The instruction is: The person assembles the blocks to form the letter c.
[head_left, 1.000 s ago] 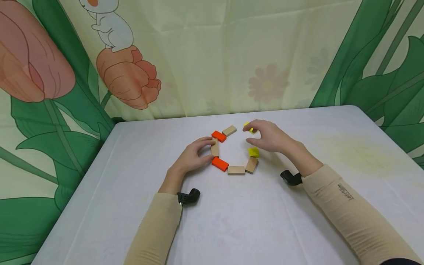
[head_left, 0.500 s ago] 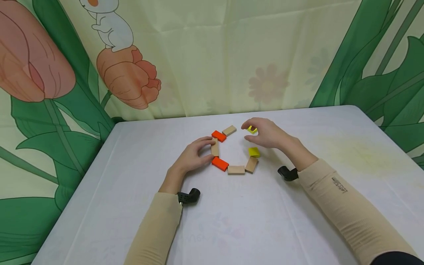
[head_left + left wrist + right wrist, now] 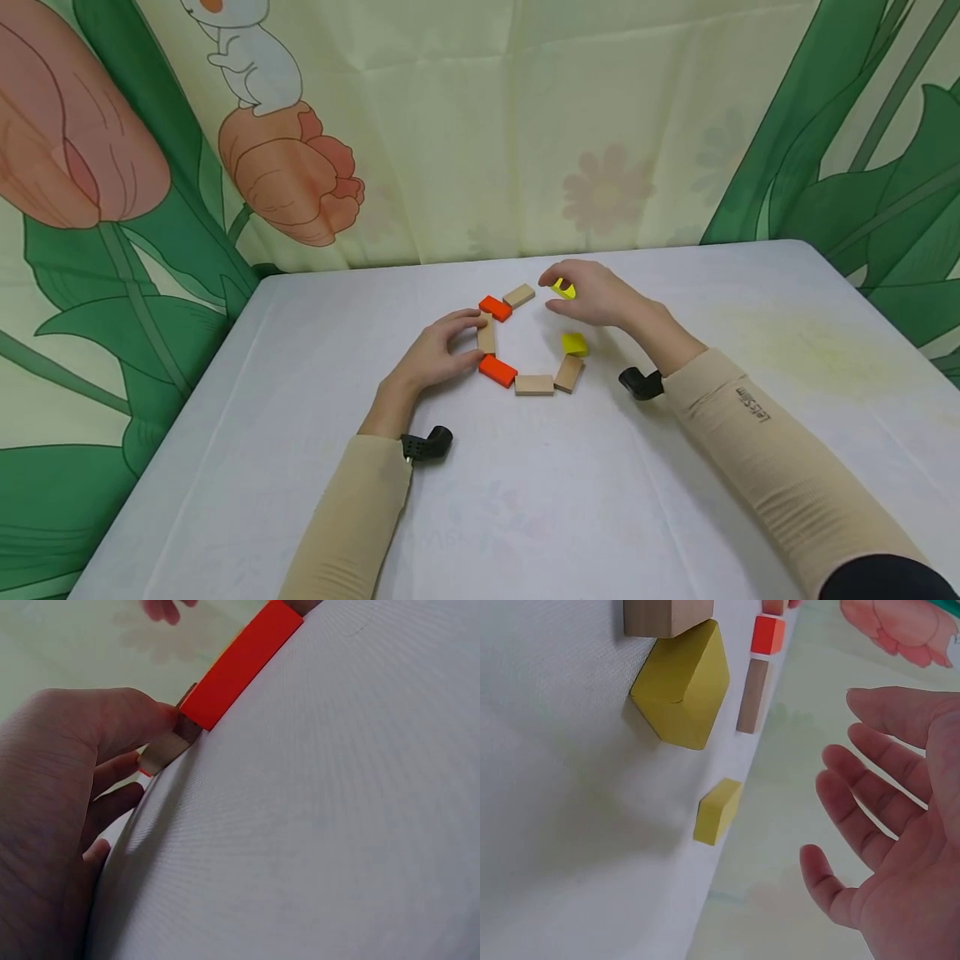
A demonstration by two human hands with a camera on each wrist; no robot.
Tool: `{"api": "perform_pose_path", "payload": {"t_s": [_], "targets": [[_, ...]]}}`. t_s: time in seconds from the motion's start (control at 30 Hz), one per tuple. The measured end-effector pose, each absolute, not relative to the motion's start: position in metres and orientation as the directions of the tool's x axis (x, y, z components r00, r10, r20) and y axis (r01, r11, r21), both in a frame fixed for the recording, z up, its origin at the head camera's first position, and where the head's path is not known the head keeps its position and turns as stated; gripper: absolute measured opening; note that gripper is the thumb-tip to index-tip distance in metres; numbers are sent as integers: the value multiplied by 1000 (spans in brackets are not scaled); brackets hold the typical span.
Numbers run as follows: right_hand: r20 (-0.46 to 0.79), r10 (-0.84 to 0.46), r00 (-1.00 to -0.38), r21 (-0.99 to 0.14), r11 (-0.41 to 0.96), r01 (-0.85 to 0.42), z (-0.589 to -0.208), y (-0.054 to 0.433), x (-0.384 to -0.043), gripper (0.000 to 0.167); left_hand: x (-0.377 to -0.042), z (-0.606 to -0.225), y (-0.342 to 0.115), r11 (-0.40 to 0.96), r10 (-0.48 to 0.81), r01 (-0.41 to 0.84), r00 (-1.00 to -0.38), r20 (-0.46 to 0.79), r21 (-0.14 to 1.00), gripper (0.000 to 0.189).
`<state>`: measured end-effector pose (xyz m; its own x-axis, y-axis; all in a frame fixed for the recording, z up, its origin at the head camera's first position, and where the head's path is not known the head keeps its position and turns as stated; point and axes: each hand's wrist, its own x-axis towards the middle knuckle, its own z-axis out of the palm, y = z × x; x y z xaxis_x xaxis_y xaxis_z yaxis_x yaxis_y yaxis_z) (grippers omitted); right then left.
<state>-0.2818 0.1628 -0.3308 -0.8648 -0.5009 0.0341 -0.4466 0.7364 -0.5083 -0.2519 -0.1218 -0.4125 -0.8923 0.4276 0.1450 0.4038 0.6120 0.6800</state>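
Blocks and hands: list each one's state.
Left hand, gripping left wooden block
Right hand, open, holding nothing
Left wooden block, flat, held
Far wooden block, flat
Near wooden block, flat
Right wooden block, flat
Far red block, flat
Near red block, flat
Near yellow block, beside right wooden block
Far yellow block, set apart

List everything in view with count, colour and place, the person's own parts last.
Pale rectangular wooden blocks: 4, natural wood, left, far and near parts of the incomplete ring
Orange rectangular blocks: 2, orange, at either end of the leftmost wooden block
Angular yellow blocks: 2, yellow, right side, one partly hidden
White cloth-covered table: 1, white, beneath the blocks
Printed cloth backdrop: 1, pale yellow, green and pink, behind the table
Black wrist devices: 2, black, one per wrist
Unidentified black item: 1, black, lower right
Long beige sleeves: 2, beige, on both arms
Left grip: 1, bare, at the leftmost wooden block
Right grip: 1, bare, ring's far right
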Motion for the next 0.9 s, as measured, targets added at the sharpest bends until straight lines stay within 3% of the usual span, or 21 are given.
{"api": "perform_pose_path", "payload": {"t_s": [0.9], "targets": [[25, -547, -837, -533, 701, -474, -331, 142, -303, 35, -254, -413, -123, 622, 414, 387, -901, 134, 681, 50]]}}
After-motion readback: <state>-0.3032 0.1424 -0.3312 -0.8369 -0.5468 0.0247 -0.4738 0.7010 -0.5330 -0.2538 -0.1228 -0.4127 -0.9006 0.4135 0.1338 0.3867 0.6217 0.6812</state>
